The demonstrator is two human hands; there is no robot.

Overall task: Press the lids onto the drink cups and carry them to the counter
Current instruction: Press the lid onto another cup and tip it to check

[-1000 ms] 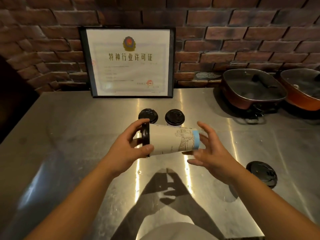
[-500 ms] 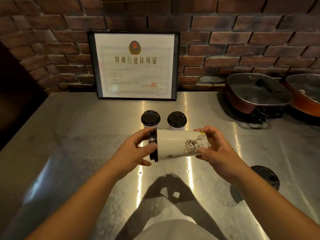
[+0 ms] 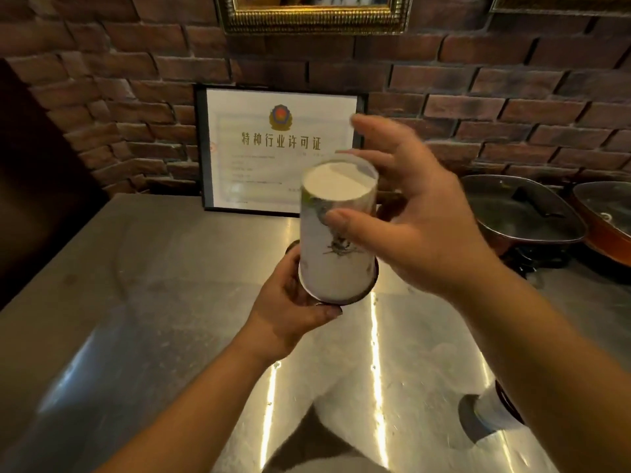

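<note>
A white paper cup [image 3: 336,268] with a dark sketch print is held upside down above the steel table [image 3: 153,285], its flat base facing up. Its black lid [image 3: 370,288] is at the lower end. My left hand [image 3: 290,302] grips that lidded end from below and from the left. My right hand [image 3: 420,227] is at the cup's right, thumb across the cup wall, fingers spread apart behind it and blurred. A loose black lid [image 3: 478,421] lies on the table at the lower right, partly hidden by my right forearm. The hands and cup hide the other cups.
A framed certificate [image 3: 273,148] leans against the brick wall at the back of the table. Two lidded red-brown pans [image 3: 522,213] [image 3: 604,216] stand at the back right. A gold picture frame [image 3: 314,15] hangs above. A dark surface borders the table's left side.
The cup has turned from lying sideways to upside down and has risen. My right hand has opened off its base end; my left hand keeps hold of the lid end. The view has tilted up.
</note>
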